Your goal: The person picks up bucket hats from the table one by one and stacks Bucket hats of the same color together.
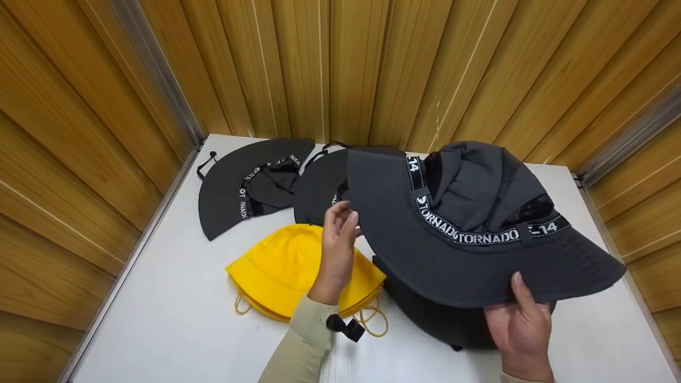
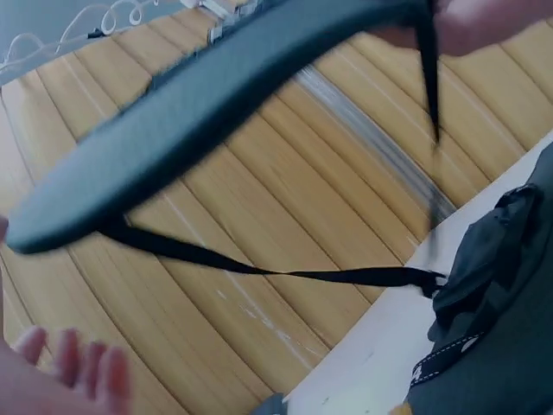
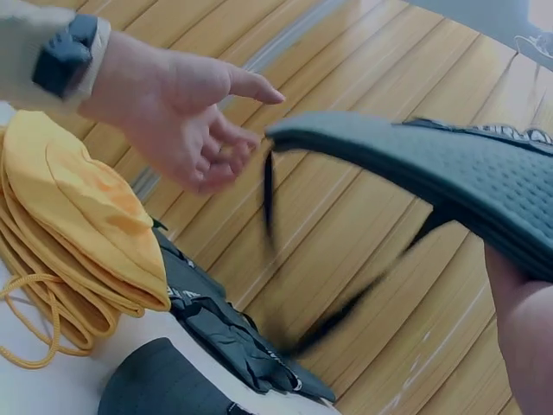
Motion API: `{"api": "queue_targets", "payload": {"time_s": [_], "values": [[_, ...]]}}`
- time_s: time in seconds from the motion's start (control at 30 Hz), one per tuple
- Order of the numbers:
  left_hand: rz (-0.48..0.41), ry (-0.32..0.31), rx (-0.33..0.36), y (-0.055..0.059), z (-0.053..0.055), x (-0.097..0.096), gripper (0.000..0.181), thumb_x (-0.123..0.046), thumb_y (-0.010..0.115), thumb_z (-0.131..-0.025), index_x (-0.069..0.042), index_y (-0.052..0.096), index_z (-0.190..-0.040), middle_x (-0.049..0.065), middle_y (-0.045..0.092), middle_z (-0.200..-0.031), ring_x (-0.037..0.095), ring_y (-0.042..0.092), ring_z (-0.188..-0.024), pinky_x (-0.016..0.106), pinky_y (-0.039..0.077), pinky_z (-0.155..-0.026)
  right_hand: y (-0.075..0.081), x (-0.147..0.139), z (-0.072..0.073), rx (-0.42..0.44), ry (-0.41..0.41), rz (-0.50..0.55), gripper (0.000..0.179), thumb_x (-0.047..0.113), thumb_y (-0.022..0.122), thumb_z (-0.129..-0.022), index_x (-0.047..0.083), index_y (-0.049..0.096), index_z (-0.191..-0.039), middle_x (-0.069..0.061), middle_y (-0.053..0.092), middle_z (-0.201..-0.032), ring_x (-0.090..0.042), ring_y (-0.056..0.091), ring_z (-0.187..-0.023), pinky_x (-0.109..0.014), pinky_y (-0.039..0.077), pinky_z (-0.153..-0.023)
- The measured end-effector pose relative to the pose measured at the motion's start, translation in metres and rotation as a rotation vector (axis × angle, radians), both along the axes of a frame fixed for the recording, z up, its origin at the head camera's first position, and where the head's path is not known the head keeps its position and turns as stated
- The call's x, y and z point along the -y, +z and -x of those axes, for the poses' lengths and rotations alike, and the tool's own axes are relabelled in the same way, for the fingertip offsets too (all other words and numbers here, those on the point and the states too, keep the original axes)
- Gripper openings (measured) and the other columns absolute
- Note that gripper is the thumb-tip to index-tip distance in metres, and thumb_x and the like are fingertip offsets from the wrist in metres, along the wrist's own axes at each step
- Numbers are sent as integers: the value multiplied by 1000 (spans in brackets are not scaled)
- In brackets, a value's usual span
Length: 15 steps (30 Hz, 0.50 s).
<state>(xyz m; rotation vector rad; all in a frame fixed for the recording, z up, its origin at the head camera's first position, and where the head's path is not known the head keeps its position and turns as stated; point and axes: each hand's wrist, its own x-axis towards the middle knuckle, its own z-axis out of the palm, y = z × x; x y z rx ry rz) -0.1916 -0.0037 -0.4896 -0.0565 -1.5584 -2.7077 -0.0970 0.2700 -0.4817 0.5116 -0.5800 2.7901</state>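
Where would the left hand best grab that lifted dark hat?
Probably the left edge of its brim, coming from the left and pinching from above and below: the brim is thin, wide and juts toward the left hand, while the right hand pinches the near edge. I'd avoid the strap hanging beneath.

- yellow hats [image 1: 276, 271], nested together just below the centre of the head view; thin yellow cords looping out under their brims;
- dark hat [image 1: 221, 194] with a lettered band, lying left of centre;
- white table [image 1: 159, 298] across the lower frame;
- wood-grain panel walls [image 1: 351, 69] along the top and both sides;
- grey metal strip [image 1: 154, 64], upper left;
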Motion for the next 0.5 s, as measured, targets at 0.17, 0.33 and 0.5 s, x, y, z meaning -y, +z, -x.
{"api": "queue_targets", "payload": {"time_s": [0.17,0.33,0.5], "values": [[-210,-263,44,0,3,-4,73,-28,59,-101,-12,19,-160,11,38,-161,23,50,-141,40,39,-121,-3,-11,1,9,108,12,51,-7,21,-107,13,38,-151,-13,52,-150,-28,52,-141,-47,41,-119],[-182,-281,42,1,-2,-14,50,-12,62,-101,-2,39,-145,10,63,-131,20,69,-114,38,53,-107,-7,-22,4,34,131,-38,54,-8,19,-107,16,35,-153,-12,51,-152,-25,51,-143,-45,41,-119],[-99,-239,40,-1,-8,-24,37,-12,63,-102,3,51,-135,10,70,-119,22,74,-106,39,57,-102,-6,-32,5,86,62,-102,52,-11,24,-106,11,36,-151,-12,54,-147,-24,55,-138,-41,45,-116]]}}
